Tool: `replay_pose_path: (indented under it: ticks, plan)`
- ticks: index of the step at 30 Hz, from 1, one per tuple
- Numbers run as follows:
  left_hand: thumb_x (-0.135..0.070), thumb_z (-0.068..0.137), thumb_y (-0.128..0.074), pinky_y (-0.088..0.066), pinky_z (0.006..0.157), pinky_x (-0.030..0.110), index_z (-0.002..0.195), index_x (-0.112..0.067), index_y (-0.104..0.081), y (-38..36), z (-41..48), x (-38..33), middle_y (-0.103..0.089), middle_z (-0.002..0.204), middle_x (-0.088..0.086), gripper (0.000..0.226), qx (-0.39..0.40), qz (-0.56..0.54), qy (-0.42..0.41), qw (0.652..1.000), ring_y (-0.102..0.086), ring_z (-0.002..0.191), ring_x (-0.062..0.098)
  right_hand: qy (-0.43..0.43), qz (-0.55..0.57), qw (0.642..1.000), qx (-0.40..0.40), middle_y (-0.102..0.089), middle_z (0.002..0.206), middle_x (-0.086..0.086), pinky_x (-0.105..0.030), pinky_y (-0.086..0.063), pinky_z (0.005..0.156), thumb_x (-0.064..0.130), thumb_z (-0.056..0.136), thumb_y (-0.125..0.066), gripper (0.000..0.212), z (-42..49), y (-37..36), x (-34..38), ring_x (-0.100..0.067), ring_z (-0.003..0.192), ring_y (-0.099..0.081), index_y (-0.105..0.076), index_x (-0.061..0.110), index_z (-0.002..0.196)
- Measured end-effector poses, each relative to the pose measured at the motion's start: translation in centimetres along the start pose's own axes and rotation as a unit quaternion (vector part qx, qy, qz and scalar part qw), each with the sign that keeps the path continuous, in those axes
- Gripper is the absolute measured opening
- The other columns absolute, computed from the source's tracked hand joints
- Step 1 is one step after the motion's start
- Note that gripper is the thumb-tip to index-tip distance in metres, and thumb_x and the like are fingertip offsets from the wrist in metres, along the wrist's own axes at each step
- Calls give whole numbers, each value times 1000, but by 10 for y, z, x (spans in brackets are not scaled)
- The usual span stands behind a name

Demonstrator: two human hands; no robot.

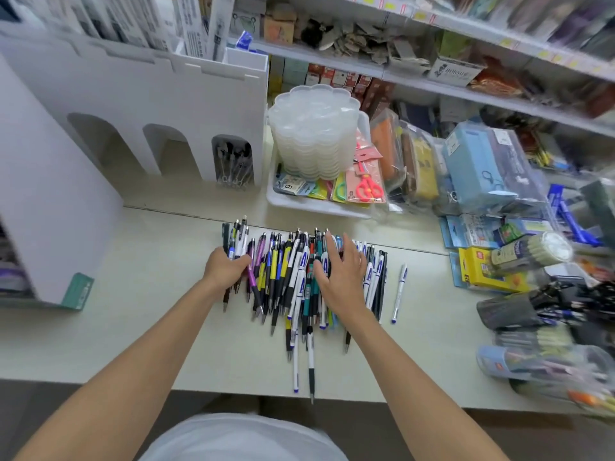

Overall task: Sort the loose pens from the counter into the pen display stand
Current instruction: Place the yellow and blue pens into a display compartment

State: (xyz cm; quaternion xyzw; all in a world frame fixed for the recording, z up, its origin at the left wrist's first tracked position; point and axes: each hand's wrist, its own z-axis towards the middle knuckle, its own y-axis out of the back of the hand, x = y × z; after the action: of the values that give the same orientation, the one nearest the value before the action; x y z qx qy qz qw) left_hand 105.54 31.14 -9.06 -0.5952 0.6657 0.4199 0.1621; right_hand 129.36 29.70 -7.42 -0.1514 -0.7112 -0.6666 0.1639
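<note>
A wide pile of loose pens lies in a row on the pale counter, white, yellow, purple and teal among them. My left hand curls around a few pens at the pile's left end. My right hand rests flat with spread fingers on the pile's right half. One white pen lies apart to the right. The white pen display stand stands at the back left with three arched slots; the right slot holds dark pens, the other two look empty.
A white tray with stacked clear lids and packaged scissors sits behind the pens. Pencil cases, boxed stationery and pen tubs crowd the counter's right side. Shelves of goods run along the back. A white stand side panel is at the left.
</note>
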Motion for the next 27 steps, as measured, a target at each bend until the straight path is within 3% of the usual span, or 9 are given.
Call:
replay_pose_path:
  ticks: [3,6,11,16,19,21,23,25,27]
  plan:
    - [-10,94,-57,-58,54,31,100,-7,-54,17,-13,-24,-70,90,17,7,10,-145,-13,989,-73,77,25,49,68,995,-58,-26,157,-7,-46,-13,122,30,99,-48,56,3,12,24,-20,145,-17,-32,22,151]
    - [-8,95,-58,-62,66,33,105,-4,-58,31,-35,-54,-70,85,15,11,54,-241,-46,968,-71,70,20,96,208,972,-53,-41,149,0,-42,-32,115,26,97,-52,51,12,28,70,-11,137,-36,-41,19,146]
    - [-8,96,-58,-55,59,26,103,1,-55,46,-69,-74,-64,70,10,12,283,-206,-69,934,-61,59,18,97,318,941,57,-30,156,6,-32,-32,112,38,97,-55,61,44,53,144,-10,141,-32,-29,31,151]
    - [-5,94,-58,-53,54,25,87,0,-66,54,-80,-64,-62,74,13,12,336,-207,-23,919,-57,58,18,100,210,957,176,-70,102,-8,-44,-54,83,20,92,-57,23,48,52,161,-22,87,-63,-70,10,109]
    - [-7,90,-65,-51,60,29,87,-2,-65,55,-84,-56,-62,72,12,6,273,-186,-11,944,-57,60,21,91,290,935,182,-56,137,2,-30,-41,98,28,96,-57,34,35,52,160,-12,120,-52,-61,21,129]
    - [-8,88,-67,-49,54,28,83,-5,-61,58,-82,-62,-60,67,10,8,119,-261,-37,957,-55,55,20,-53,467,878,94,-48,140,6,-34,-36,103,35,101,-48,39,21,48,155,-14,128,-46,-50,25,138]
    - [-8,86,-68,-45,49,25,78,-9,-59,59,-85,-74,-58,63,8,12,-19,-345,-93,934,-52,48,18,-233,602,754,121,-52,137,-3,-43,-38,107,45,102,-38,45,1,34,153,-23,125,-51,-49,22,138]
    - [-8,83,-71,-46,50,25,80,-8,-62,48,-94,-80,-57,62,9,10,-55,-374,-125,917,-51,48,17,-323,687,616,209,-57,133,-13,-49,-41,106,56,99,-33,59,-17,25,162,-30,122,-55,-52,14,137]
    - [-9,72,-76,-54,58,31,86,-5,-62,29,-108,-78,-57,68,14,21,-36,-388,-119,913,-56,55,19,-356,756,511,200,-70,111,-17,-43,-49,96,56,99,-36,61,-22,30,174,-30,110,-63,-62,8,125]
